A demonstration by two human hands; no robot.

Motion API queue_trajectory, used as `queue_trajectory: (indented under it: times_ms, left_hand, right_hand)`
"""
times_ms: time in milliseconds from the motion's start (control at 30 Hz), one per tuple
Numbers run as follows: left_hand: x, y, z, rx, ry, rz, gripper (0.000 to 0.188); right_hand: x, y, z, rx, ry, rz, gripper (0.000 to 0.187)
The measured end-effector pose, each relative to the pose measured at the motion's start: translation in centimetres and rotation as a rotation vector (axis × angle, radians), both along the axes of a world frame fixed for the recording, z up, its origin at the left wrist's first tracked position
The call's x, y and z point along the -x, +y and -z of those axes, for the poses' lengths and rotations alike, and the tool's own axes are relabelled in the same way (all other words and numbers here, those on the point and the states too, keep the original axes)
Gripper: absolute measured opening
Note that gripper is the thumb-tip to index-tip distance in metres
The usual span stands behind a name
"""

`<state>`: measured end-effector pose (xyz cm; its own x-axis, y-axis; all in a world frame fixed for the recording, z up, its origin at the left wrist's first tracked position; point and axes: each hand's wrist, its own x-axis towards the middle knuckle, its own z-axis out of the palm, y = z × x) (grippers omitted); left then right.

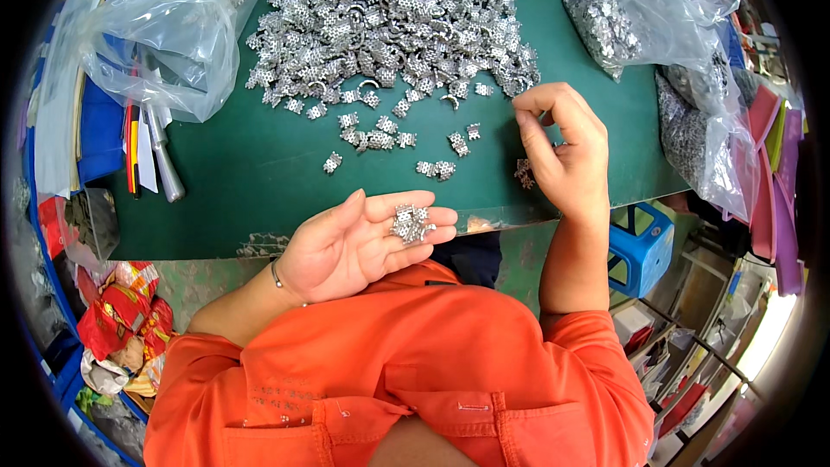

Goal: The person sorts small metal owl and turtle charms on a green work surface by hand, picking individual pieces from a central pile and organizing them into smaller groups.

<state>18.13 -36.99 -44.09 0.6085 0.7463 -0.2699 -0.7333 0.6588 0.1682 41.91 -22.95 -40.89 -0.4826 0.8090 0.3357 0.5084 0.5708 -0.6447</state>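
Observation:
My left hand [346, 242] is palm up at the table's near edge, its fingers stretched out. Several small silver perforated metal pieces [412, 223] lie in a little heap on those fingers, which hold them up. To the right, my right hand [566, 151] is closed over the table, thumb and forefinger tips together. Whatever is in that pinch, if anything, is too small or hidden to make out. Partly covered by this hand are some dark metal pieces [524, 175]. A large pile of the metal pieces [389, 26] spreads beyond both hands, with loose ones [378, 138] scattered in front.
The green table [216, 199] has a worn near edge. On the left are a clear plastic bag [186, 52] and several pens [132, 151]. Bags of metal pieces [605, 30] stand at the right. Below the table's right side is a blue stool [644, 251].

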Motion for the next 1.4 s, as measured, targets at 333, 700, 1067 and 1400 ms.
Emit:
queue_trajectory:
  times_ms: [333,700,1067,1400]
  left_hand:
    - [0.0,0.0,-0.2,0.004,0.01,0.0,0.072]
    - [-0.1,0.0,0.0,0.014,-0.006,-0.007,0.073]
    - [-0.1,0.1,-0.2,0.011,0.007,-0.002,0.073]
    - [-0.1,-0.1,-0.2,0.016,0.022,-0.012,0.073]
  right_hand:
    - [1.5,-0.5,1.1,-0.067,-0.045,-0.095,0.018]
    - [1.8,-2.1,0.0,0.133,0.19,-0.163,0.013]
    - [2.1,0.7,1.8,-0.199,-0.122,-0.056,0.019]
    - [1.0,0.2,0.7,-0.046,-0.015,0.1,0.015]
